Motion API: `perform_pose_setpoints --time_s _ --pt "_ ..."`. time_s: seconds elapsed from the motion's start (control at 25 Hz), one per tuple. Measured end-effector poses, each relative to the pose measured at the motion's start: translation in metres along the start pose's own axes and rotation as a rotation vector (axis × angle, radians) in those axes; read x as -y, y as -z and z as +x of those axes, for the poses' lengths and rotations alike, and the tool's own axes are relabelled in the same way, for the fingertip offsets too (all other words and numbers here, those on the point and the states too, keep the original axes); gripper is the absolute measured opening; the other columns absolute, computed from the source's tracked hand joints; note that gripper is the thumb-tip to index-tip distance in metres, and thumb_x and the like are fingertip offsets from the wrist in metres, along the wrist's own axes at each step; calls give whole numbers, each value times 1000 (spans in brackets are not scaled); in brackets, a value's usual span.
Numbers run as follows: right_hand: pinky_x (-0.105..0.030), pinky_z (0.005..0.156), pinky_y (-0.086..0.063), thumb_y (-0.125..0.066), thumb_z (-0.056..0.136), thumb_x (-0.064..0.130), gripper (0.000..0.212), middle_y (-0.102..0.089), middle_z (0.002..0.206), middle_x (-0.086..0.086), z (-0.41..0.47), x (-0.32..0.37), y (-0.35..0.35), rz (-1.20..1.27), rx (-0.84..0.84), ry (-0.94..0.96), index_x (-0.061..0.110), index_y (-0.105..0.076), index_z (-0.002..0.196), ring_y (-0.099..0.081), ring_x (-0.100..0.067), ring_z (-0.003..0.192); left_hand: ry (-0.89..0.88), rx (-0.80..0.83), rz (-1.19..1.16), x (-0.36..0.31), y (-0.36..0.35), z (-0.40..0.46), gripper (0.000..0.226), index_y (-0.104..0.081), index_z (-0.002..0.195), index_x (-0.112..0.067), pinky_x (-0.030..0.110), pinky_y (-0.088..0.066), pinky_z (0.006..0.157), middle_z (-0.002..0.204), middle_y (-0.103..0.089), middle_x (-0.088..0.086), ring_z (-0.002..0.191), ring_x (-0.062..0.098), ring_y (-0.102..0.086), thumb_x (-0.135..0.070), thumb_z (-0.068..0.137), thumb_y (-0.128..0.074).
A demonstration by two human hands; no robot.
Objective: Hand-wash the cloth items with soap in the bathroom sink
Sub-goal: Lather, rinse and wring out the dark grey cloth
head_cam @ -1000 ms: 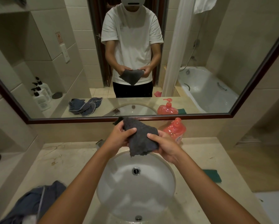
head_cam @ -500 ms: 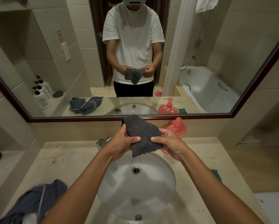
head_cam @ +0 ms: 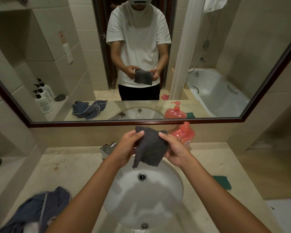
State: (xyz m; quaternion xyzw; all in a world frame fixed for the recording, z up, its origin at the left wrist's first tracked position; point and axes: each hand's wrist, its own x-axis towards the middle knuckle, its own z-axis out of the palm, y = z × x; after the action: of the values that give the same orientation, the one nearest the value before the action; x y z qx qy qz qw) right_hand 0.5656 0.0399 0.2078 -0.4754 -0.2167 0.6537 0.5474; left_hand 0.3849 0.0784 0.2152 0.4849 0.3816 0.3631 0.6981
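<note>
Above the round white ceramic sink (head_cam: 166, 195), in the head view, one small dark grey textured cloth (head_cam: 149, 147) hangs spread between two bare hands. One left hand (head_cam: 127, 147) grasps the cloth's left upper edge, thumb laid over the front and fingers curled behind it. One right hand (head_cam: 173, 148) pinches the right upper edge the same way, thumb on the front face. The cloth's lower corner dangles over the basin, apart from the single chrome drain (head_cam: 142, 176) below it.

One chrome faucet (head_cam: 107, 148) stands at the sink's back rim, partly hidden by the left wrist. One red translucent pump soap bottle (head_cam: 186, 133) stands on the beige marble countertop (head_cam: 70, 167) just behind the right hand. One crumpled blue-grey garment with a pale trim (head_cam: 40, 209) lies on the countertop at the near left. One flat dark green sponge or pad (head_cam: 223, 181) lies on the countertop to the right of the sink, well apart from the hands.

One large dark-framed wall mirror (head_cam: 158, 122) runs along the back wall. Its reflection shows the person in a white T-shirt holding the same cloth in both hands, three white pump bottles with black tops (head_cam: 43, 98) on a side ledge, one white bathtub (head_cam: 217, 96) and one white shower curtain (head_cam: 181, 56).
</note>
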Motion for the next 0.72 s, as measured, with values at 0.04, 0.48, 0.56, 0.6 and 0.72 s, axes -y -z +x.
perform_pose_setpoints --time_s 0.04,0.48,0.56,0.6,0.72 --pt "-41 90 -55 -68 91 13 20 -73 105 -16 0 1 1 -38 -28 54 4 -68 109 -68 -31 104 2 -83 81 0 1 2 24 -67 118 -5 27 -57 64 89 -75 4 83 19 -70 -20 102 -56" --pt "-27 69 -59 -60 99 11 17 -76 100 -11 -4 14 12 -432 -42 240 5 -73 107 -73 -18 90 -86 -214 246 -1 9 7 19 -70 105 -15 30 -62 70 94 -76 6 86 20 -74 -12 105 -52" --pt "-26 65 -59 -61 98 9 15 -76 98 -11 -4 16 11 -440 -90 248 3 -73 104 -73 -19 88 -57 -256 229 -2 6 8 14 -66 112 -9 29 -60 61 91 -75 11 79 21 -75 -11 102 -56" --pt "-25 63 -59 -63 97 7 12 -76 96 -11 -4 16 11 -445 -122 255 4 -73 100 -73 -20 87 -31 -301 230 -2 4 9 16 -62 116 -8 27 -59 58 92 -75 13 76 20 -74 -11 101 -60" --pt "-21 57 -56 -71 91 8 2 -74 91 -8 -2 15 10 -503 -239 273 11 -71 91 -72 -20 84 11 -390 189 -3 1 10 30 -51 121 -14 23 -55 53 92 -73 14 73 20 -71 -12 96 -67"
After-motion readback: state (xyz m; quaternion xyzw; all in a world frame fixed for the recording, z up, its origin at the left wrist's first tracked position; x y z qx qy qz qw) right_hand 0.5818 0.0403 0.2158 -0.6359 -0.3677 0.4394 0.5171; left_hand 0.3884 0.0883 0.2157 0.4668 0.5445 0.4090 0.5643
